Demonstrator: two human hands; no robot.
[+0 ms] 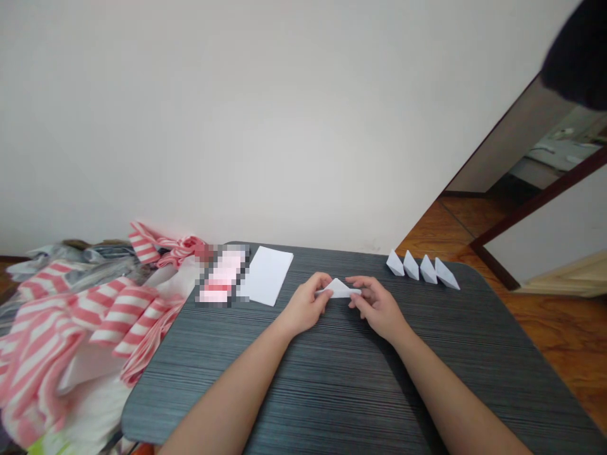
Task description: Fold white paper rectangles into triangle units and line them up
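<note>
Between my two hands is a white folded paper boat [339,289], its pointed peak upward and its long edge toward me. My left hand [307,304] pinches its left end between thumb and fingers. At the opposite end, my right hand [378,306] grips the other tip, thumb below and fingers above. The boat is held just over the dark table, or touching it; I cannot tell which. Several finished-looking white paper boats [428,270] stand in a row at the table's back right.
A stack of white paper [270,275] lies on the dark wood-grain table [303,392], beside a blurred-out pinkish rectangle [222,276]. Striped red-and-white cloth [61,341] heaps up left of the table. Behind rises a pale wall [265,126]; wooden floor [559,316] shows at right.
</note>
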